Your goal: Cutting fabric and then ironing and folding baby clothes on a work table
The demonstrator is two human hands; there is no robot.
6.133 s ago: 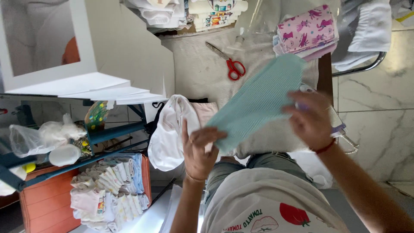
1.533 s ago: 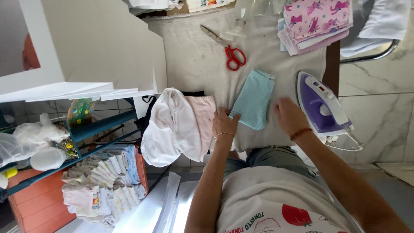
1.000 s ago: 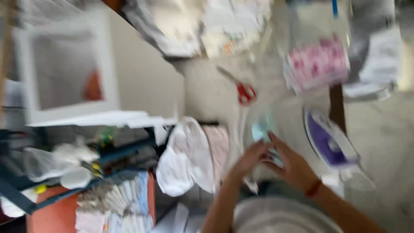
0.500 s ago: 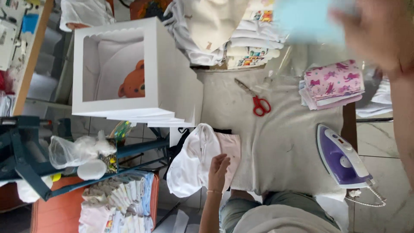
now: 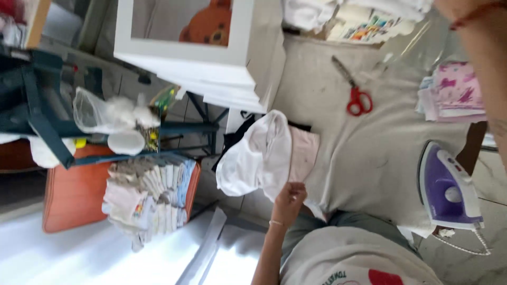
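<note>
left hand (image 5: 289, 199) low with fingers curled, right forearm (image 5: 488, 63) raised

Cloth-covered table (image 5: 369, 158): scissors (image 5: 355, 95), iron (image 5: 449, 187), perhaps garments (image 5: 264, 153).

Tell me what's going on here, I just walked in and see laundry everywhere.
A person stands at a cloth-covered ironing table. Their left hand touches the edge of a heap of white and pale pink garments at the table's near side. Their right arm is raised at the frame's right edge; that hand is out of view. A purple iron rests at the right, red-handled scissors lie further back.
</note>
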